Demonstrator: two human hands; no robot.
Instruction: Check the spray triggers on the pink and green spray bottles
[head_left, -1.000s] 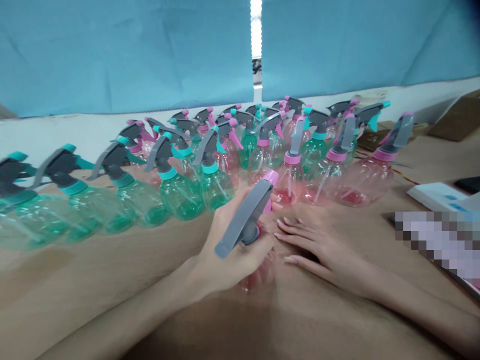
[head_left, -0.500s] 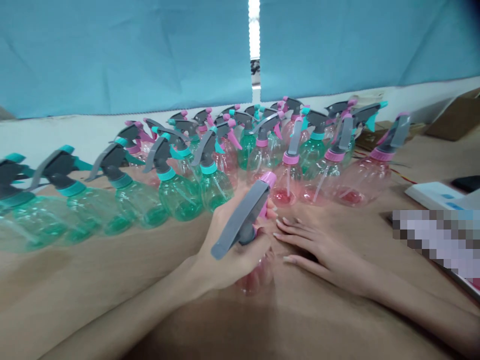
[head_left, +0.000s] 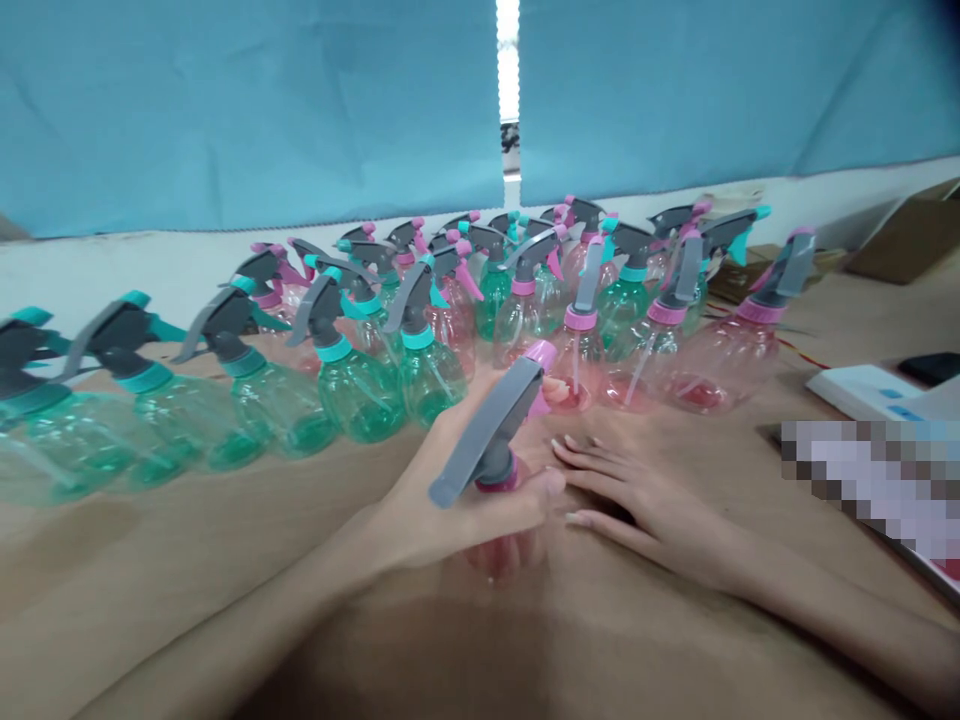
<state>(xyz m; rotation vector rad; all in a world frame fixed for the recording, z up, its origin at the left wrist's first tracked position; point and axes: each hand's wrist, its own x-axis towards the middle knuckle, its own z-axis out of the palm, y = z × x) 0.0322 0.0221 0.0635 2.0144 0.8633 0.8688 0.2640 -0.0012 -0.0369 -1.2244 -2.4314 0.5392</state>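
A spray bottle with a clear pink body and a grey and pink trigger head (head_left: 491,435) stands on the table in front of me. My left hand (head_left: 442,500) curves around it below the head, the thumb stretched along the near side and fingertips showing past the far side. Part of the bottle body is hidden by that hand. On the tabletop just right of the bottle, my right hand (head_left: 637,490) lies flat and open, fingers spread, holding nothing.
Green spray bottles (head_left: 364,395) line up at the left; pink ones (head_left: 701,370) stand at the right, with several mixed behind. A white device (head_left: 862,390), a blurred-out flat item (head_left: 870,490) and a cardboard box (head_left: 907,235) are at the right. A blue curtain (head_left: 262,110) hangs behind.
My left thumb has straightened and reaches further right across the bottle, uncovering its pink collar. The spray head has shifted very slightly. My right hand has stayed in place.
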